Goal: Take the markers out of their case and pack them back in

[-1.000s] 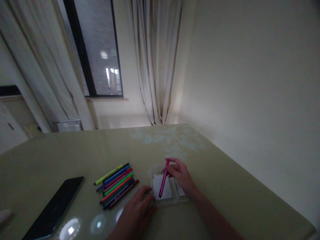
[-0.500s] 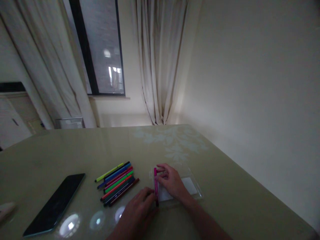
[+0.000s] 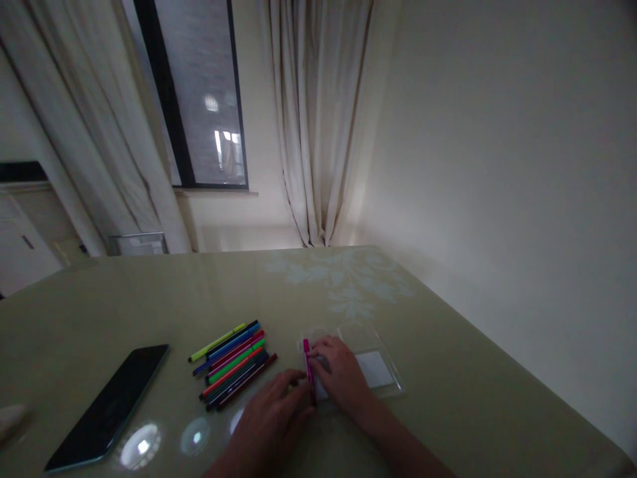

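Note:
A pink felt-tip marker (image 3: 306, 352) lies along the left side of a clear plastic case (image 3: 397, 378). Inside the case is a white card or sheet (image 3: 374, 369), partly covered by my right hand (image 3: 340, 373). The fingers of that hand curl in, with the tips on the marker's upper part. From the lower left, my left hand (image 3: 276, 408) has its thumb and forefinger closed at the marker's lower end; its other fingers are partly hidden. Left of my hands, several coloured markers (image 3: 233, 366) rest side by side in a slanted row.
A dark phone or tablet (image 3: 109, 405) lies at the left of the glossy table (image 3: 239, 285). A pale object (image 3: 10, 418), cut off by the frame, sits at the far left edge. Beyond the table are curtains (image 3: 318, 119), a window and a wall at the right.
My right fingers have drawn down and closer together on the pink marker. Its top end has shifted slightly left and down. The other markers stay where they were.

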